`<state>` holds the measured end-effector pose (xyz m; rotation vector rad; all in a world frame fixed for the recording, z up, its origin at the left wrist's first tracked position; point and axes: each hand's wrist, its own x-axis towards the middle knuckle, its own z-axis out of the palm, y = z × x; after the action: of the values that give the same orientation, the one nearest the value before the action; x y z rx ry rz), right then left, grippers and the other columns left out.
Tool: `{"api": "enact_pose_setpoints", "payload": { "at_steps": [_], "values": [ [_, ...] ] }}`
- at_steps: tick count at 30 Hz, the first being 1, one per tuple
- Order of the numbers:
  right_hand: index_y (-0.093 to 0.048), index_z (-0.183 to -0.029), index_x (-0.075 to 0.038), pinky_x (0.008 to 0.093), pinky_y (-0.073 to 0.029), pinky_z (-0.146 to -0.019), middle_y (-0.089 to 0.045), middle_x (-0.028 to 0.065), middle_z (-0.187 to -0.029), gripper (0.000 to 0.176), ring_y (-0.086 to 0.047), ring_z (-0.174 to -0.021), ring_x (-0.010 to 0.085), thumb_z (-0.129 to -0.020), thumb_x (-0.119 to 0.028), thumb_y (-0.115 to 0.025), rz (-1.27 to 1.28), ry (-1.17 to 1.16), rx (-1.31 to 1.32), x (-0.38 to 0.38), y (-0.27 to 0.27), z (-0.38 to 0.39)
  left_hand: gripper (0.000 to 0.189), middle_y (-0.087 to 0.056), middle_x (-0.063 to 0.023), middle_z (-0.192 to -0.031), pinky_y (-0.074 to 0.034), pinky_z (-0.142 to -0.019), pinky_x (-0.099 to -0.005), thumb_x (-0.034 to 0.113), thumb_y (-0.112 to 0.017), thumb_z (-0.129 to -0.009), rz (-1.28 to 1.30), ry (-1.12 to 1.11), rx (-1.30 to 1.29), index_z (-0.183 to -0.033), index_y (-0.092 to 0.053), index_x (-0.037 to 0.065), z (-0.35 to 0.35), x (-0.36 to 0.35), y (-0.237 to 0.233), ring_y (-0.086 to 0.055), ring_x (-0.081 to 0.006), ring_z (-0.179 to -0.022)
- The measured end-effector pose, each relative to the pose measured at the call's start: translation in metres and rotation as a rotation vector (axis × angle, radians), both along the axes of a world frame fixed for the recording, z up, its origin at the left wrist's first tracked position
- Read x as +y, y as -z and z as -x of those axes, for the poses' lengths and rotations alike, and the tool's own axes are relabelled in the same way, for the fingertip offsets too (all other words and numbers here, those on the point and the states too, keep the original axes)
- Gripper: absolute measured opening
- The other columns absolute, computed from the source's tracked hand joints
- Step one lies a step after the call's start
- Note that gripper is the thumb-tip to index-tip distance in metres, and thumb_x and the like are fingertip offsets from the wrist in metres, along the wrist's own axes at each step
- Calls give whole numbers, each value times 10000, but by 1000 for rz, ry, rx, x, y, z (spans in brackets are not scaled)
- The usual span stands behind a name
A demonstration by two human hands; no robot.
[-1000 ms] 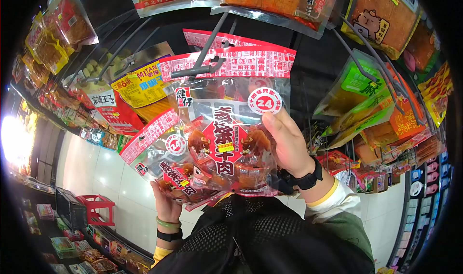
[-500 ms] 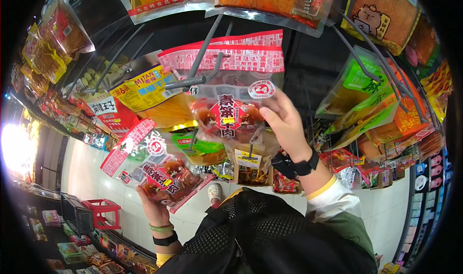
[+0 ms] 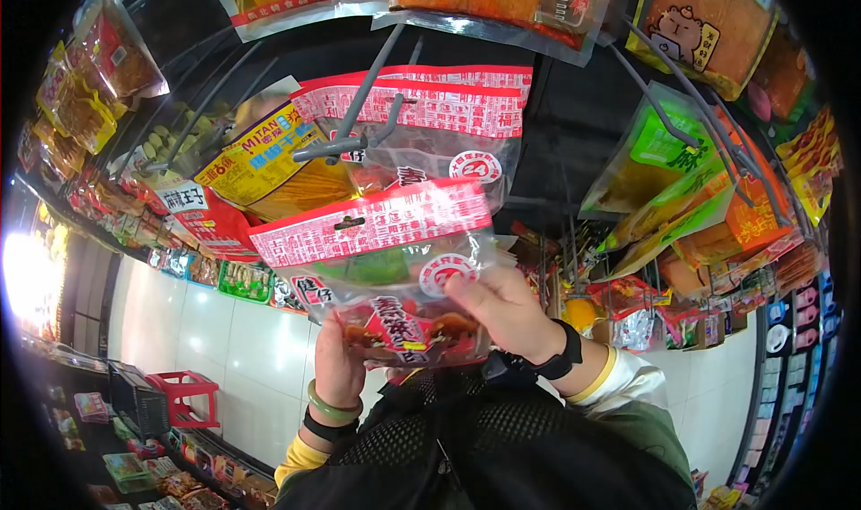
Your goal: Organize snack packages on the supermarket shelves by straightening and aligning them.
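Note:
A clear snack bag (image 3: 381, 281) with a red-and-white printed header and reddish-brown pieces inside is held tilted in front of my chest. My left hand (image 3: 339, 366) grips its lower left edge. At the lower right side, my right hand (image 3: 511, 317) holds it with the thumb across the front, near the round "24" logo. The fingers behind the bag are hidden. Just above hang matching bags (image 3: 448, 138) on a grey metal hook (image 3: 332, 148), partly covered by the held bag. Left of them is a yellow MITAN bag (image 3: 260, 165).
More hooks with green bags (image 3: 659, 151) and orange bags (image 3: 753, 191) stick out on the right. Large bags (image 3: 493, 3) hang overhead. A red stool (image 3: 186, 398) and a dark basket (image 3: 139, 398) stand on the tiled floor (image 3: 256, 348) at lower left.
My left hand has brought its bag up and right to the middle. My right hand has left the hanging bags, moved down and taken hold of the same bag.

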<state>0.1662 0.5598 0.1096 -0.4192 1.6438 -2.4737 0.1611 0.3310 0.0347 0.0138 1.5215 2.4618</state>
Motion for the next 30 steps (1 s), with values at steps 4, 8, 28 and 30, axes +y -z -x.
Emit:
{"api": "enact_pose_setpoints", "payload": {
  "at_steps": [4,8,28,30],
  "values": [
    [-576,-1081,23,269,-425,-837,-618,45,-1021,290,-538,-942,99,-934,-210,-484,-88,180,134,9,-20,4,594,-484,-112,-1229,-389,-918,-378,513,-340,-915,-147,80,210,-1289,-378,54,11,23,-13,-493,-225,-1078],
    [-568,-1100,12,252,-449,-770,-637,37,-968,295,-561,-872,85,-937,-218,-479,-105,288,235,18,-37,17,635,-457,-86,-1243,-362,-934,-328,508,-338,-918,-142,-12,142,-1357,-294,52,12,18,-13,-459,-187,-1087],
    [-521,-1153,49,272,-407,-883,-584,90,-1082,336,-529,-992,121,-947,-204,-442,-188,395,313,16,-40,24,471,-438,-164,-1297,-364,-969,-353,344,-353,-948,-198,65,-68,-1279,-380,10,5,-3,5,-469,-255,-1147],
    [-524,-1149,48,269,-406,-880,-582,87,-1081,328,-527,-989,117,-947,-196,-440,-178,414,323,16,-39,29,475,-436,-167,-1298,-364,-969,-356,346,-362,-945,-160,62,-52,-1279,-379,8,4,-3,3,-473,-256,-1142]
  ]
}}
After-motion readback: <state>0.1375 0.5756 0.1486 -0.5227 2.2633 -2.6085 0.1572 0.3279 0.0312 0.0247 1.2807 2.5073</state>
